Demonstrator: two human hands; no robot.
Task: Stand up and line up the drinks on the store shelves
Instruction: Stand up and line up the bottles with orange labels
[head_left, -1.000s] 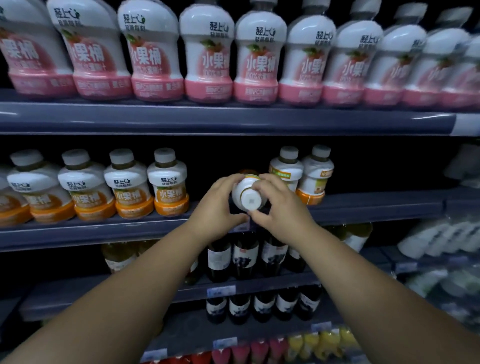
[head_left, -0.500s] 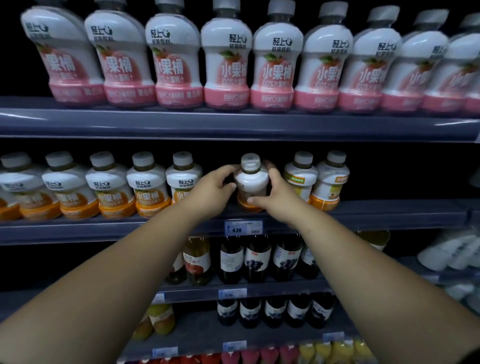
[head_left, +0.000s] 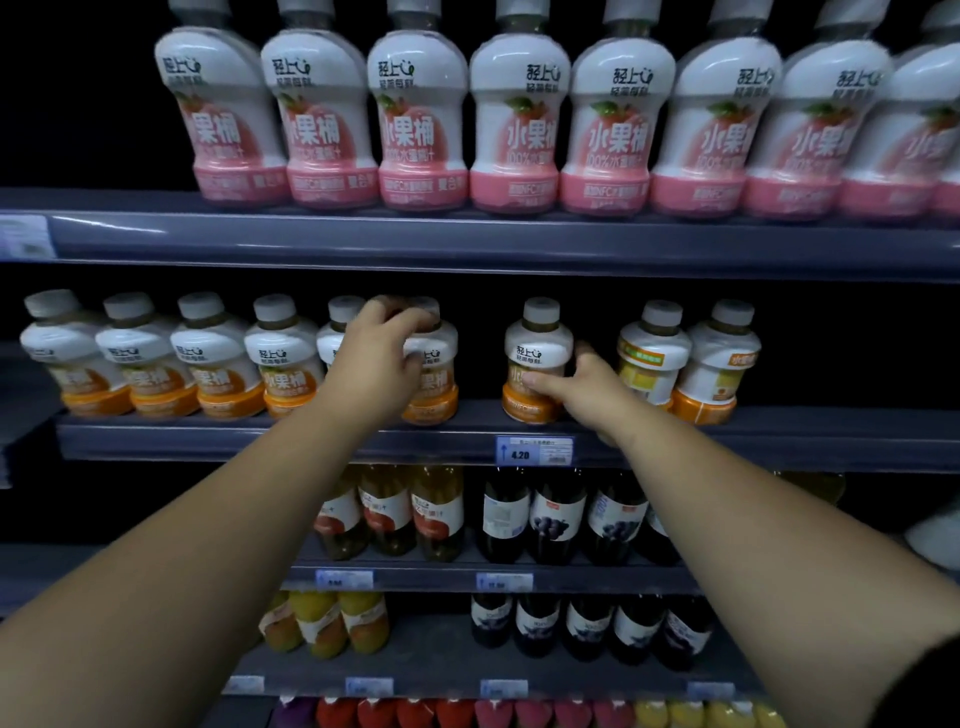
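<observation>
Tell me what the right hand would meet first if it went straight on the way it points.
The right hand points up-left and grips an orange-label bottle, so that comes first. Beyond the gap, probably the neighbouring bottle under the left hand; depth is unclear.

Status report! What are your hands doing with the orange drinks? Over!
Left hand grips one orange bottle near its cap. Right hand holds the neighbour bottle, upright on the middle shelf. Gap between them; nothing blocking.

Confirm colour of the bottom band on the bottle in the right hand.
Orange band on the bottle the right hand grips; head view shows it best.
</observation>
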